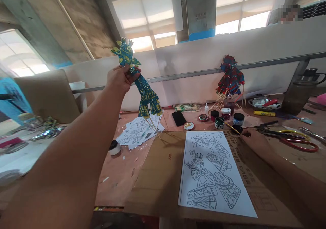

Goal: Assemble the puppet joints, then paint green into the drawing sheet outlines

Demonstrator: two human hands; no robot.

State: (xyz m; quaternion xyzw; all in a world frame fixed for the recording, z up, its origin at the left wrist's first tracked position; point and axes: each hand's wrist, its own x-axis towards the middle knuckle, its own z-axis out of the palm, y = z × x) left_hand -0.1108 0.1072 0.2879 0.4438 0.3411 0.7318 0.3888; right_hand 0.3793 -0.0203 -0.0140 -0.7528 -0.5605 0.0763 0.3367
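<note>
My left hand (123,77) is raised and closed round the neck of a teal and yellow paper puppet (144,88), held upright with its thin wooden sticks pointing down to the cardboard. My right hand (252,137) pinches a thin wooden-handled paintbrush (233,128), whose far end reaches the rim of a jar of dark green paint (219,122); its tip is hard to make out. Between my hands lies a white sheet (214,174) printed with outlined puppet parts, flat on a cardboard sheet (150,185).
More paint jars (238,119) and dishes of sequins (188,125) stand behind the cardboard. A red and blue puppet (230,76) stands at the back. Scissors (300,144) lie right; a phone (179,119), printed papers (137,132) and a white jar (114,148) lie left.
</note>
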